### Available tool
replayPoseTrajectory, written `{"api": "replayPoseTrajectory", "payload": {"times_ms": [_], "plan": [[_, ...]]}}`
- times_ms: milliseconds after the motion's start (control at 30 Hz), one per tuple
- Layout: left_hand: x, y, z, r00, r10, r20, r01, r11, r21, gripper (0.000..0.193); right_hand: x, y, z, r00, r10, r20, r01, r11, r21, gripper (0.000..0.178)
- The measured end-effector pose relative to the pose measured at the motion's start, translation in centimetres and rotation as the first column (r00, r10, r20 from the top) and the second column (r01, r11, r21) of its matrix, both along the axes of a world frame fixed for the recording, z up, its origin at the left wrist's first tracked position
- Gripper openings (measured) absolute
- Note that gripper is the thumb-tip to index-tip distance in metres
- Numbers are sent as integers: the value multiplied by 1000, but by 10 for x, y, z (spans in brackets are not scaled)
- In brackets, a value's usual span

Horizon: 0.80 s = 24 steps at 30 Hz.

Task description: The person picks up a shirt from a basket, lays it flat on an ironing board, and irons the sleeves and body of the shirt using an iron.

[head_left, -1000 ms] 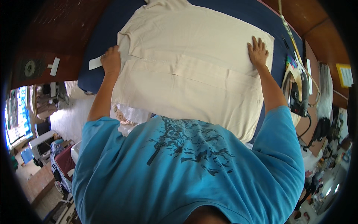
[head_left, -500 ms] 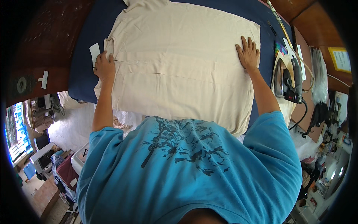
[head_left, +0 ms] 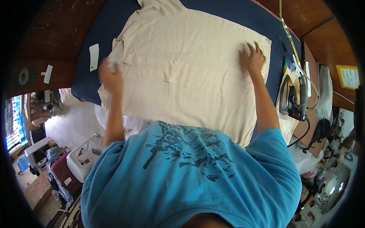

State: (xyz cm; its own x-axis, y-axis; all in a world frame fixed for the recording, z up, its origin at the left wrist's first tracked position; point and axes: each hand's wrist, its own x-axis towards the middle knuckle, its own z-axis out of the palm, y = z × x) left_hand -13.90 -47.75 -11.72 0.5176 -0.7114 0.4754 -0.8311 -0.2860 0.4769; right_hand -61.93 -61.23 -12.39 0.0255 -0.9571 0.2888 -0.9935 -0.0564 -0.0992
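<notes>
A cream shirt lies spread across the dark blue table cover, its collar end at the left and a placket running along its middle. My left hand is beside the collar edge, smeared by motion, so whether its fingers grip the cloth does not show. Over the right part of the shirt, my right hand has its fingers apart and holds nothing. A shadow beside its fingers suggests they are slightly raised from the fabric.
A steam iron with a hose and black cord rests at the right edge. Left of the collar lies a white paper slip. The dark blue cover shows around the shirt. A white plastic stool stands on the floor at lower left.
My right hand has gone from lying flat on the shirt to slightly lifted, fingers more bent. My left hand has moved from the collar edge and blurred. The view has shifted a little.
</notes>
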Motion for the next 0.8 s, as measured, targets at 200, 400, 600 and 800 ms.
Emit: {"api": "replayPoseTrajectory", "payload": {"times_ms": [200, 400, 600, 800], "plan": [[-120, 2, -14, 895, -446, 31, 440, 891, 113, 26, 107, -99, 2, 912, 373, 170, -386, 921, 54, 37], [-125, 0, -20, 919, -395, 18, 380, 896, 228, 29, 148, -161, -5, 971, 204, 125, -225, 958, 180, 35], [-126, -5, -19, 924, -383, 5, 369, 894, 255, 30, 139, -169, -30, 940, 295, 169, -303, 953, 21, 25], [-59, -41, -21, 960, -233, 153, 208, 964, 163, 41, 33, -164, 5, 866, 401, 298, -438, 897, 64, 42]]}}
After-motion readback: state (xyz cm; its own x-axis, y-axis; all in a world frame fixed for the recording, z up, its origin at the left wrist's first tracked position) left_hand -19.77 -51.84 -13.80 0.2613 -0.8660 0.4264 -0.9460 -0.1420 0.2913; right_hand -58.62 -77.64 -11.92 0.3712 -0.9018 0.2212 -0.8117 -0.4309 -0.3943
